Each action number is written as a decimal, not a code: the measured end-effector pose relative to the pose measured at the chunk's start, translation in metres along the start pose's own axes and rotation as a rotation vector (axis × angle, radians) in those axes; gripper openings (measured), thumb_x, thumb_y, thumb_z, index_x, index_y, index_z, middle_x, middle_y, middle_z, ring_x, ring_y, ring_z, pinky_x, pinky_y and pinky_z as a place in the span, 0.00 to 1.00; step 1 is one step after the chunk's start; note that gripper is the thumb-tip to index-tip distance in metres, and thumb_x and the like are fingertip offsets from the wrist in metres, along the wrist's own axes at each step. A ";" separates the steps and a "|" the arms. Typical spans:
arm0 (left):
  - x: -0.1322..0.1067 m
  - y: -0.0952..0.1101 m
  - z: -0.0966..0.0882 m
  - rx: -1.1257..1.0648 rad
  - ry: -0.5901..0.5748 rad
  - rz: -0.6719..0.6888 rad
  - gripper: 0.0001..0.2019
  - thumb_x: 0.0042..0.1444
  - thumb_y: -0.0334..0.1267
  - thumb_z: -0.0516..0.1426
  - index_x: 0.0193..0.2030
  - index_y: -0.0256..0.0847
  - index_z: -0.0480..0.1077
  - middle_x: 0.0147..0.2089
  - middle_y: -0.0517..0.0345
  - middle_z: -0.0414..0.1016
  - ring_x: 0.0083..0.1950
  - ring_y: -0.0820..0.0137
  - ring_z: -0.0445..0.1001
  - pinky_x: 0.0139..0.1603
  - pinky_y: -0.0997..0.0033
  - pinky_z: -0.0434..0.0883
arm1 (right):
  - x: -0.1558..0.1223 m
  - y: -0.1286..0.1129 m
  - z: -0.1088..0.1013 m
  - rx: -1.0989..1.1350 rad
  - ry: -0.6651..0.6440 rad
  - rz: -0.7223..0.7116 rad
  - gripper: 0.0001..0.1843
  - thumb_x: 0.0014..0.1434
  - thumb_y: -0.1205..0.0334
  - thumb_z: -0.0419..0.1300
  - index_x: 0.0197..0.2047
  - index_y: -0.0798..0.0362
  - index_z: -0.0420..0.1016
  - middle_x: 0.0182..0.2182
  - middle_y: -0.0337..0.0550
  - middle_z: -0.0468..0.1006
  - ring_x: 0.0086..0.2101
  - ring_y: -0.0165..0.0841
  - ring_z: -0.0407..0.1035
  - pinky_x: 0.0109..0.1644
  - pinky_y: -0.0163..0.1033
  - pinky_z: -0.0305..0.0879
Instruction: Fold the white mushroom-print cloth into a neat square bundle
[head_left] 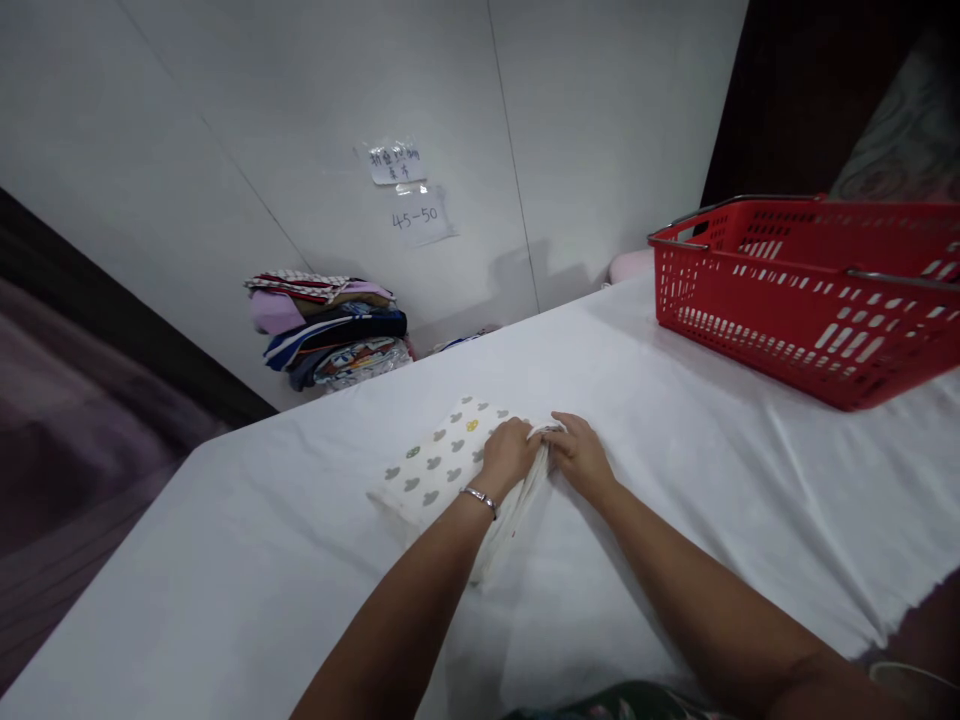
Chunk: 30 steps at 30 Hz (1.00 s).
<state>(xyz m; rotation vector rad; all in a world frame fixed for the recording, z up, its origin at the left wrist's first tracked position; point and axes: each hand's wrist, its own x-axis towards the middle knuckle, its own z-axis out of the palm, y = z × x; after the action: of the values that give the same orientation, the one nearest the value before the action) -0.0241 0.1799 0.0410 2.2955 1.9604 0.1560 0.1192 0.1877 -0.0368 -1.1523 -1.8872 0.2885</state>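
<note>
Cloth (442, 470) lies on sheet (285, 560), between far and near edges; left hand (511, 452) curled closed, right hand (581, 458) pinching, both gripping its bunched end; matching layers evenly should avoid skew

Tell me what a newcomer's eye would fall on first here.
The red shopping basket probably draws the eye first, at right on the white cover. Next comes the grey-patterned white fabric near the middle, gripped by the left hand and right hand. A stack of folded textiles stands by the wall, left of centre.
</note>
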 end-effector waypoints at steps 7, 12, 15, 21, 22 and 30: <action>-0.004 0.001 0.001 -0.009 0.072 0.033 0.18 0.62 0.45 0.42 0.37 0.42 0.71 0.40 0.54 0.72 0.42 0.69 0.69 0.41 0.71 0.63 | -0.003 -0.009 -0.002 -0.186 -0.043 0.030 0.16 0.56 0.66 0.54 0.46 0.47 0.74 0.53 0.46 0.68 0.54 0.43 0.57 0.54 0.52 0.54; -0.005 0.002 -0.002 -0.080 0.072 0.090 0.18 0.61 0.48 0.44 0.41 0.43 0.72 0.41 0.55 0.73 0.44 0.68 0.69 0.43 0.71 0.63 | 0.000 -0.007 -0.003 -0.155 -0.080 0.057 0.15 0.54 0.71 0.52 0.42 0.49 0.74 0.51 0.46 0.71 0.52 0.41 0.60 0.53 0.48 0.56; -0.001 -0.008 -0.008 -0.164 0.068 0.057 0.20 0.61 0.50 0.43 0.41 0.43 0.72 0.42 0.55 0.73 0.44 0.70 0.69 0.44 0.72 0.63 | 0.002 -0.005 -0.004 -0.128 -0.108 0.061 0.14 0.55 0.70 0.52 0.41 0.49 0.75 0.49 0.46 0.71 0.50 0.39 0.62 0.52 0.46 0.57; 0.004 -0.067 -0.015 -0.004 0.200 -0.140 0.18 0.59 0.46 0.47 0.48 0.40 0.70 0.57 0.50 0.66 0.59 0.65 0.61 0.58 0.66 0.56 | 0.004 -0.012 -0.009 -0.142 -0.150 0.037 0.13 0.58 0.66 0.52 0.44 0.48 0.73 0.47 0.43 0.72 0.44 0.36 0.65 0.47 0.39 0.59; 0.004 -0.079 -0.014 0.037 0.207 -0.199 0.18 0.59 0.46 0.48 0.49 0.40 0.69 0.60 0.49 0.63 0.61 0.63 0.58 0.59 0.63 0.55 | 0.004 -0.013 -0.009 -0.147 -0.159 0.049 0.12 0.57 0.66 0.53 0.43 0.48 0.73 0.45 0.43 0.73 0.44 0.36 0.65 0.47 0.38 0.58; 0.007 -0.135 -0.005 -0.081 0.014 -0.476 0.29 0.58 0.57 0.38 0.51 0.39 0.66 0.53 0.44 0.71 0.54 0.58 0.68 0.50 0.62 0.62 | 0.006 -0.015 -0.005 -0.151 -0.168 0.109 0.12 0.55 0.70 0.53 0.39 0.50 0.74 0.40 0.43 0.74 0.42 0.35 0.65 0.46 0.37 0.57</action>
<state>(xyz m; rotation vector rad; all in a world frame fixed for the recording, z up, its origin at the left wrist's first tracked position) -0.1553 0.2082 0.0250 1.7217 2.3871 0.1987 0.1133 0.1835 -0.0219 -1.3722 -2.0231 0.3163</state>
